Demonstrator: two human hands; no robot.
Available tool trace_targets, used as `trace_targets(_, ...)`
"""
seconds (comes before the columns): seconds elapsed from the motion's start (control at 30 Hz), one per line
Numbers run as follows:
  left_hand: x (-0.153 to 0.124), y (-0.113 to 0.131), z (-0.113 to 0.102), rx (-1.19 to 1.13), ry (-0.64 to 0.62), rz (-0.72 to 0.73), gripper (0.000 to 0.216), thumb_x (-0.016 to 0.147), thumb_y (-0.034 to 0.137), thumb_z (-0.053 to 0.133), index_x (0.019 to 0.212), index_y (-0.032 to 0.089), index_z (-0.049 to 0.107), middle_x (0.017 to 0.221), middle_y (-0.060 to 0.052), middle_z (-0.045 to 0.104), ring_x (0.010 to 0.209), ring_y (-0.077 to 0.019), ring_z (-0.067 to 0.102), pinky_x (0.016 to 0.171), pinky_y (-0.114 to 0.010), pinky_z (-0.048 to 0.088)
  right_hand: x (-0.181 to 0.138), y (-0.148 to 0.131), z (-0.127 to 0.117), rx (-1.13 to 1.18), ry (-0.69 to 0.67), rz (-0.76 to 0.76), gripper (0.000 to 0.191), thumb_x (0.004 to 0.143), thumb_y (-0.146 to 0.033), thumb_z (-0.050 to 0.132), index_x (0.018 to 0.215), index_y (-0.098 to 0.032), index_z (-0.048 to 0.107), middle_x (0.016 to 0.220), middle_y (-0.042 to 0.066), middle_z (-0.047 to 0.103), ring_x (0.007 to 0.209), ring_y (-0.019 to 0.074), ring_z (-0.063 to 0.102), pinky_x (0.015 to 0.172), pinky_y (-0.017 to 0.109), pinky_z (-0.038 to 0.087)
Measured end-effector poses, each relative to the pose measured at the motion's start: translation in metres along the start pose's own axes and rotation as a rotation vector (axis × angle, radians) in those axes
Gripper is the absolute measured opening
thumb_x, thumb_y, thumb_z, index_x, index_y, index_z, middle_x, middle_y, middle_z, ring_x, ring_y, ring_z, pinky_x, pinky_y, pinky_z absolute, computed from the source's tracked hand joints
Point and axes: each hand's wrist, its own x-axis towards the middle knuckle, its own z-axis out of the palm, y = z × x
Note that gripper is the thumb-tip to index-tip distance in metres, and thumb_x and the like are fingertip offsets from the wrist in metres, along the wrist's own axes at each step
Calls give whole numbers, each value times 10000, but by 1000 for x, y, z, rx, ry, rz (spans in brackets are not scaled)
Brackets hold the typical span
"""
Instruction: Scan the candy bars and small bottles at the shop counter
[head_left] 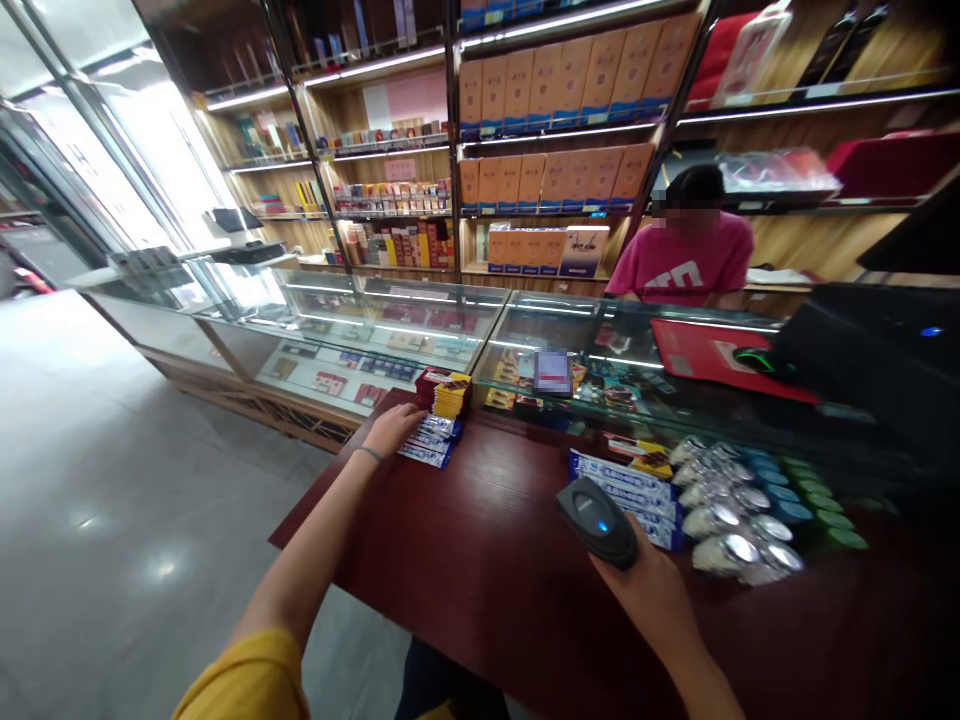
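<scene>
My left hand (393,432) reaches over the far left of the dark red table (487,530). Its fingers are stretched out, with the tips at the upper edge of a row of blue-and-white stick packets (429,447). Just beyond them stands a stack of yellow packs (450,397) beside some dark red packs (429,386). In my right hand (649,580) is a black barcode scanner (598,525) with a lit blue light, held above the table. Beneath and behind it lie more blue-and-white stick packets (626,490).
On the right stand rows of silver-topped containers (724,500), blue ones (780,487) and green ones (825,500). A glass display counter (360,310) runs behind the table. Across it is a person in a pink shirt (686,260). A black monitor (877,370) and red mat (720,355) are at right.
</scene>
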Motion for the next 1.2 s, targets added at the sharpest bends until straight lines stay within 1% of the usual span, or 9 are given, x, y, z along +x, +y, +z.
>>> trace_targets(0.13, 13, -9, 6, -24, -51, 2, 373, 929, 190, 523, 1283, 234, 634, 1161, -105, 647, 1016, -199, 631, 929, -310, 495, -1, -2, 0, 5, 32, 28, 371, 849, -447, 524, 1155, -238, 544, 862, 80, 767, 831, 324, 743, 599, 337, 511)
trace_targets(0.3, 14, -10, 6, -97, -36, 9, 348, 911, 175, 525, 1229, 242, 650, 1183, -81, 664, 1079, -188, 628, 983, -313, 487, -3, 0, 2, 23, 58, 30, 414, 845, -438, 534, 1202, -230, 536, 854, 78, 765, 861, 314, 742, 640, 335, 524)
trace_targets(0.43, 8, -4, 2, -133, -6, 9, 332, 911, 172, 506, 1197, 240, 659, 1176, -83, 678, 1073, -193, 640, 979, -326, 495, -3, 2, -2, 57, 47, 25, 380, 839, -440, 550, 1157, -232, 566, 868, 83, 769, 830, 309, 745, 608, 324, 522)
trace_targets(0.57, 1, 6, 2, -146, 25, -16, 338, 926, 188, 475, 1213, 237, 646, 1220, -92, 665, 1080, -214, 640, 959, -350, 510, -4, 5, -7, 67, 26, 29, 437, 819, -442, 581, 1195, -223, 547, 876, 85, 768, 851, 315, 743, 611, 326, 524)
trace_targets(0.67, -3, 20, 4, -187, 107, -27, 341, 934, 203, 469, 1231, 245, 630, 1229, -86, 659, 1107, -219, 626, 976, -358, 503, -7, 5, -12, 61, 42, 51, 396, 822, -424, 576, 1164, -226, 553, 888, 86, 766, 841, 316, 742, 626, 331, 521)
trace_targets(0.8, 0, 55, 7, -260, 265, -45, 313, 961, 278, 469, 1232, 232, 617, 1195, -92, 658, 1117, -239, 603, 991, -381, 487, -12, 6, -20, 107, 92, 86, 351, 829, -400, 566, 1137, -231, 550, 872, 76, 758, 853, 299, 739, 660, 322, 517)
trace_targets(0.93, 10, 109, 10, -313, 364, -43, 288, 971, 319, 481, 1198, 222, 631, 1129, -97, 641, 1084, -246, 586, 992, -400, 473, -17, 15, -32, 108, 114, 155, 367, 805, -397, 580, 1130, -228, 555, 843, 70, 753, 838, 302, 738, 650, 319, 508)
trace_targets(1.07, 25, 174, 14, -381, 373, 15, 285, 958, 294, 518, 1210, 219, 628, 1132, -98, 614, 1097, -243, 566, 1000, -404, 468, -24, 29, -45, 93, 156, 193, 378, 791, -390, 587, 1128, -220, 563, 857, 87, 757, 859, 317, 737, 654, 327, 504)
trace_targets(1.2, 41, 238, 20, -463, 314, 133, 305, 946, 255, 534, 1239, 230, 615, 1177, -94, 605, 1135, -241, 549, 1026, -413, 459, -34, 45, -53, 88, 196, 223, 422, 788, -410, 593, 1162, -215, 569, 869, 94, 762, 866, 318, 738, 669, 337, 519)
